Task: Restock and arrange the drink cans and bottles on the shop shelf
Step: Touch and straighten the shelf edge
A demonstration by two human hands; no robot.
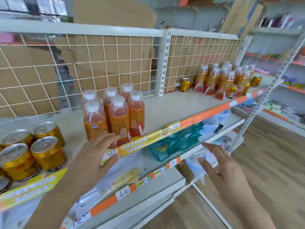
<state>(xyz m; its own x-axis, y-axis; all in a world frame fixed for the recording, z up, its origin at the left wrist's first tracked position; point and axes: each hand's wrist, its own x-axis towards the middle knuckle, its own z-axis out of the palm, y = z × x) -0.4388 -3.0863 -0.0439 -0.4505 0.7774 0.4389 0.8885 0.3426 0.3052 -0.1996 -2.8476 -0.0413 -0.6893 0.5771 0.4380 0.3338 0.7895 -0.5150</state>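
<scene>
Right grip (pixel 219 164), 5 o'clock: released, fingers straight and spread, holding nothing, in the air before the lower shelf (pixel 234 120). Its forearm is cut off by the bottom edge.

Left grip (pixel 97 151), 7 o'clock: released. Straight fingers touch the foot of the front bottles and hide their bases; the thumb lies against the price strip (pixel 148 139).

Gold cans (pixel 33 151), 9 o'clock, on the top shelf (pixel 165 106): upright, packed together. The outermost are cut off by the left edge, so no count is possible.

Six tea bottles (pixel 113 113), near centre at the shelf's front lip: upright, two touching rows of three, white caps.

Teal packets (pixel 171 142) lie on the lower shelf; beside them is a plastic bag (pixel 125 169), contents unclear.

Second bottle group (pixel 219 80), 2 o'clock, further along the top shelf: blurred, labels unreadable, small gold cans half hidden among them. A lone can (pixel 185 85) stands apart at their left.

Wire mesh (pixel 99 63) backs the shelf, with cardboard behind it.
</scene>
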